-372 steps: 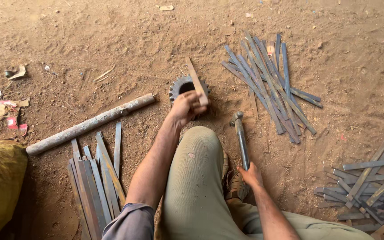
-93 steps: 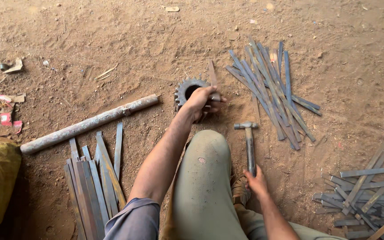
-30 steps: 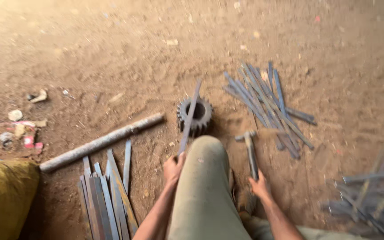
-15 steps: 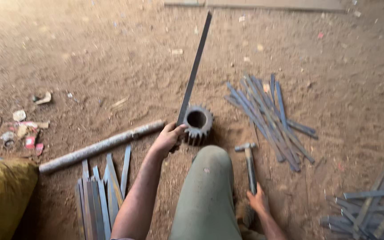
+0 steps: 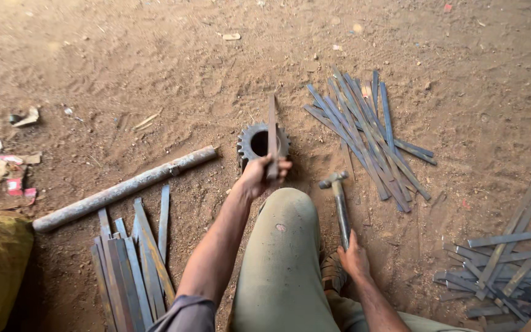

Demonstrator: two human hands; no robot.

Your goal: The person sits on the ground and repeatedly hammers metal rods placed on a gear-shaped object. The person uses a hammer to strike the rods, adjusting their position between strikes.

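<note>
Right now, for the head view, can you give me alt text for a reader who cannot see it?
A person's left hand holds a flat metal strip across a dark toothed steel gear on the dirt ground, while the right hand grips a metal hammer resting beside the knee. Piles of flat metal strips and a long grey pipe lie around.

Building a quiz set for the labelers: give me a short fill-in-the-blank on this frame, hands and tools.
1. The left hand holds a flat metal strip over the toothed ____.
2. The right hand grips the handle of a ____.
3. A long ____ lies on the dirt beside the gear, on its left in the picture.

Missing words: gear; hammer; pipe
</note>
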